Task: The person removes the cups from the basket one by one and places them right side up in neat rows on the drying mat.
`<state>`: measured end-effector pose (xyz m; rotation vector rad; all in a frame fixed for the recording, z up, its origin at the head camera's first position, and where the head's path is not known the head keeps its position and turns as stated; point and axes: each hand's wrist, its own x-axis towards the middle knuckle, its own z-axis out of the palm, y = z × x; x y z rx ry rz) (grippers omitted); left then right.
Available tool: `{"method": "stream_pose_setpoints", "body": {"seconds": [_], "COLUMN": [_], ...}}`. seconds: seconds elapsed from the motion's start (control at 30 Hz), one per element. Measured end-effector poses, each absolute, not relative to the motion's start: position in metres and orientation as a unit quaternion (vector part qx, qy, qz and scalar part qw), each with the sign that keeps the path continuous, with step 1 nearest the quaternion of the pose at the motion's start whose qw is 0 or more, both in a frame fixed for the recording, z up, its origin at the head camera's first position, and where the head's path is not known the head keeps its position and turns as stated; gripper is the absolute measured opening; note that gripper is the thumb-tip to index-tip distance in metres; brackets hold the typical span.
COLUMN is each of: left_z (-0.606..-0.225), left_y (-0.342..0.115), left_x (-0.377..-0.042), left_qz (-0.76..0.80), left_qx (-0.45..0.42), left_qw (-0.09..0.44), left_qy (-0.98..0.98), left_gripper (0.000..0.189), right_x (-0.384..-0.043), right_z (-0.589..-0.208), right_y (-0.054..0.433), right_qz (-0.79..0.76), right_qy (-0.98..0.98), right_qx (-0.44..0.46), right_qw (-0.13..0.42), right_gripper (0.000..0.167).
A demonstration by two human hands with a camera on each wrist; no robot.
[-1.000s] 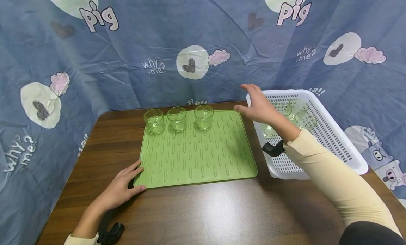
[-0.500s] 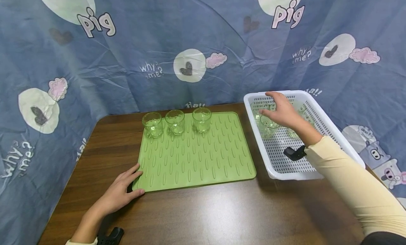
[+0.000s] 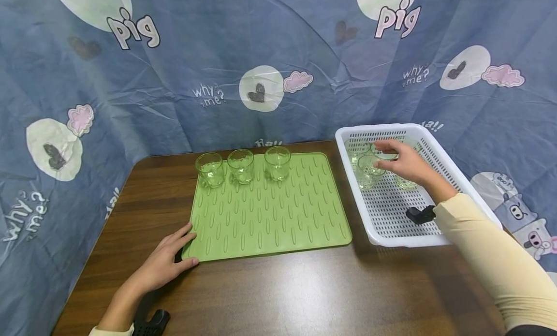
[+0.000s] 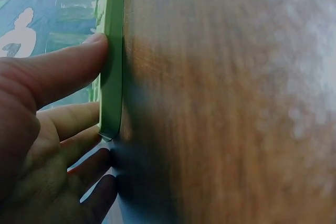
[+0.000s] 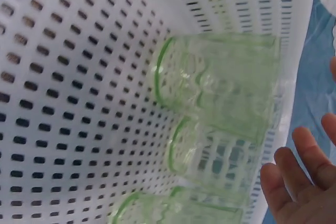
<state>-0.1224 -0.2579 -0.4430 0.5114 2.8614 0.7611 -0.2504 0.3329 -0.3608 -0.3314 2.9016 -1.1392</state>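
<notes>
One right hand (image 3: pixel 406 163) (arched) over basket (image 3: pixel 404 241), left hand (image 3: pixel 162 262) touching mat (image 3: pixel 270 220)

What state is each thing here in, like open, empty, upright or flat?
Mat, lying flat.
Three glasses on mat, upright, seemingly empty.
Basket, upright, open-topped.
Glasses in basket, upright, partly hidden, seemingly empty.
Left grip, open, touching the mat's corner.
Right grip, open, over the basket; glass contact unclear.
Backdrop cloth, hanging, creased.
</notes>
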Motion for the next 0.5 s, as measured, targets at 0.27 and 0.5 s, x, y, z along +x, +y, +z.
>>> {"method": "stream_pose_setpoints", "body": {"seconds": [0.27, 0.5], "left_z": [-0.4437, -0.4437], "left_y": [-0.2587, -0.2597], "left_x": [-0.1227, -0.1238], "left_qz": [0.255, 0.258], "left_qx": [0.165, 0.164], "left_qw": [0.072, 0.077], "left_qy": [0.950, 0.949], "left_gripper": [0.069, 0.070], "right_x": [-0.2530, -0.2515], "right_z": [-0.3677, -0.3682], "right_y": [0.3395, 0.3371], "right_qz": [-0.357, -0.358], "right_qy": [0.927, 0.928], "right_qx": [-0.115, -0.107], "right_qw": [0.023, 0.010], "right_gripper": [0.061, 0.058]}}
